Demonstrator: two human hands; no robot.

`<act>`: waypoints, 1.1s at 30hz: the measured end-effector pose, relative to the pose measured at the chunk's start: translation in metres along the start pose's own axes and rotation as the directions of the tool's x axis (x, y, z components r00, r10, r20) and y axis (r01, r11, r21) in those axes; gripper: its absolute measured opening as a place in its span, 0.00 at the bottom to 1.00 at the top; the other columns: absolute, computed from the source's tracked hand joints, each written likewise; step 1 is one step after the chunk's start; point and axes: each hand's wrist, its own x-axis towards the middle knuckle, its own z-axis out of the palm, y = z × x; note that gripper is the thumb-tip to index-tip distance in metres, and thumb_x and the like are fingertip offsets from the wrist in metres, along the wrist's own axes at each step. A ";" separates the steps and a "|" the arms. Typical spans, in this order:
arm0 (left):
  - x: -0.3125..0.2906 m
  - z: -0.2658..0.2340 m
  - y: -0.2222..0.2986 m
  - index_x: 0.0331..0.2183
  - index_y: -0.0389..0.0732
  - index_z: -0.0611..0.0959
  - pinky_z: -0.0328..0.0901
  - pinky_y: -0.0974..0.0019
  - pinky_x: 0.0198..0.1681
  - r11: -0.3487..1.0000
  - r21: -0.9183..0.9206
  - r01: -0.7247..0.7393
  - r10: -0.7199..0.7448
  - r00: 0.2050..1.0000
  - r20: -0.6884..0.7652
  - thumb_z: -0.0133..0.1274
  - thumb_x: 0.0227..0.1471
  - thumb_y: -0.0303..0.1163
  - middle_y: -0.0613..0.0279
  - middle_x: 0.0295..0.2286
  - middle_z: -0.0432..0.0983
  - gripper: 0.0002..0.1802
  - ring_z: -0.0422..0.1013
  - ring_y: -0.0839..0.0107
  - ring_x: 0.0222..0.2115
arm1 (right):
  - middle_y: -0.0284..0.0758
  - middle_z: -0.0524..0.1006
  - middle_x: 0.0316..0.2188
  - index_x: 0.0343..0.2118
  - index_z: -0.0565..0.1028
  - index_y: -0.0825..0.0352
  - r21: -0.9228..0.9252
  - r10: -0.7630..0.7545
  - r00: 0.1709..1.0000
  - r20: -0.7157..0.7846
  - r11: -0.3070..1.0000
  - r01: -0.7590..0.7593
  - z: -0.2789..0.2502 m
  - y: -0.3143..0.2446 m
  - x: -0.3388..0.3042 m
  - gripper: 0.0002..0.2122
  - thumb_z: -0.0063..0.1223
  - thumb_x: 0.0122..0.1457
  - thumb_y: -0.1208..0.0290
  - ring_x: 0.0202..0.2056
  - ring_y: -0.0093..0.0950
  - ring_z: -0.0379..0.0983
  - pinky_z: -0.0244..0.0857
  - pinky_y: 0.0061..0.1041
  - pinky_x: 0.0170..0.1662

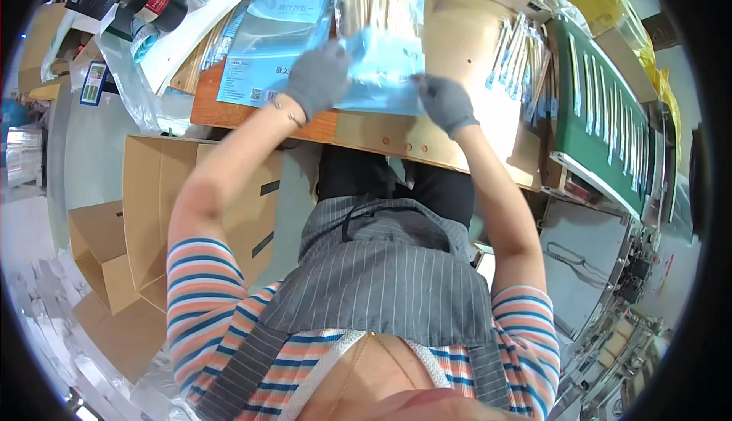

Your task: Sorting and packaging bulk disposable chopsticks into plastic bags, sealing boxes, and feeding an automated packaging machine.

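A blue plastic bag (385,85) with a clear upper part lies on the table in front of me, full of thin wood-coloured sticks (372,8). My right hand (446,104), in a grey glove, has its fingers closed on the bag's right edge near the lower corner. Over the bag's left edge is my left hand (319,78), also gloved in grey; motion blurs its fingers, so their grip does not show. Partly under that hand lie flat blue bags (267,47) with clear windows.
Individually wrapped sticks (518,59) lie in a pile at the right, beside a green conveyor belt (579,123) carrying a row of more. A black flask (152,0) stands at the far left. Open cardboard boxes (156,207) sit below the table's left side.
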 end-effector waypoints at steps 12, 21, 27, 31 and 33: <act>0.029 0.100 -0.015 0.37 0.34 0.83 0.68 0.65 0.38 0.065 -0.947 0.314 -0.641 0.741 0.202 0.57 0.41 0.58 0.51 0.32 0.80 0.34 0.75 0.64 0.33 | 0.37 0.75 0.38 0.49 0.68 0.72 0.748 0.267 0.825 0.498 0.350 -0.564 0.038 -0.013 0.076 0.29 0.61 0.50 0.54 0.36 0.28 0.74 0.71 0.27 0.34; -0.159 0.030 0.113 0.54 0.34 0.68 0.59 0.67 0.53 -0.528 -0.797 0.295 -0.266 0.833 0.485 0.62 0.44 0.49 0.54 0.47 0.71 0.42 0.66 0.67 0.48 | 0.42 0.70 0.49 0.55 0.63 0.73 0.710 0.144 0.716 0.683 0.101 -0.697 0.026 -0.044 -0.139 0.33 0.60 0.49 0.60 0.49 0.34 0.68 0.62 0.32 0.53; -0.267 -0.085 0.070 0.53 0.36 0.70 0.63 0.69 0.50 -0.594 -0.795 -0.123 -0.623 0.696 0.358 0.53 0.53 0.42 0.60 0.45 0.71 0.30 0.68 0.74 0.45 | 0.42 0.71 0.48 0.55 0.63 0.72 0.718 -0.267 0.683 0.680 0.431 -0.546 0.013 -0.228 -0.072 0.35 0.55 0.53 0.47 0.48 0.32 0.69 0.64 0.30 0.51; -0.347 -0.088 0.004 0.53 0.34 0.67 0.67 0.58 0.48 -0.693 -0.525 -0.495 -0.663 0.723 0.193 0.53 0.50 0.43 0.50 0.44 0.71 0.33 0.71 0.61 0.43 | 0.44 0.67 0.53 0.63 0.51 0.70 0.769 -0.472 0.627 0.619 0.524 -0.365 0.003 -0.286 -0.043 0.38 0.46 0.58 0.46 0.45 0.30 0.71 0.65 0.25 0.46; -0.371 -0.087 -0.032 0.55 0.34 0.64 0.66 0.57 0.50 -0.520 -0.780 -0.349 -0.803 0.511 0.307 0.49 0.52 0.45 0.49 0.47 0.70 0.34 0.69 0.58 0.46 | 0.44 0.70 0.50 0.62 0.53 0.70 0.791 -0.448 0.687 0.572 0.524 -0.316 -0.003 -0.279 -0.044 0.34 0.47 0.59 0.53 0.40 0.28 0.73 0.66 0.24 0.42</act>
